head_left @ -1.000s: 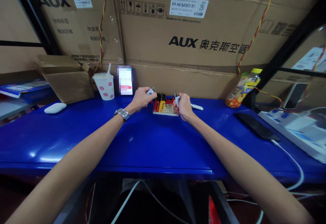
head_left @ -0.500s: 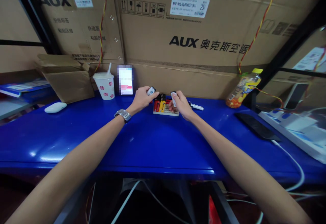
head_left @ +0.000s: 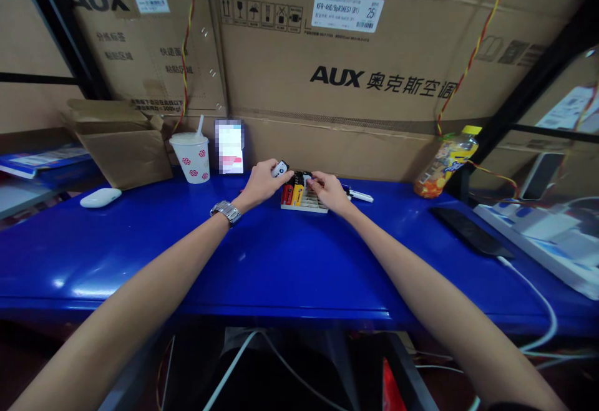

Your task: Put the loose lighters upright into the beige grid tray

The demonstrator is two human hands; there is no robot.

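Observation:
At the back middle of the blue desk is a small white compartment tray (head_left: 305, 209). A red lighter (head_left: 287, 194) and a yellow lighter (head_left: 297, 195) stand at its left side, with several black tops behind them. My left hand (head_left: 262, 181), left of the tray, is closed round a white lighter (head_left: 279, 169) with a dark end. My right hand (head_left: 331, 190) is over the tray's right half, its fingers pinched on another white lighter (head_left: 307, 178), mostly hidden by the fingers. Bare slots show in the tray below this hand.
A white-capped pen (head_left: 360, 196) lies right of the tray. A paper cup (head_left: 191, 160), a lit phone (head_left: 230, 147) and a white earbud case (head_left: 100, 198) are at left. A drink bottle (head_left: 447, 163), a dark phone (head_left: 468, 230) and a power strip (head_left: 538, 242) sit at right. Cardboard boxes (head_left: 281, 43) stand behind.
My right hand has moved left and down with the white lighter to the tray's slots. My left hand has barely moved and keeps its white lighter, turned slightly.

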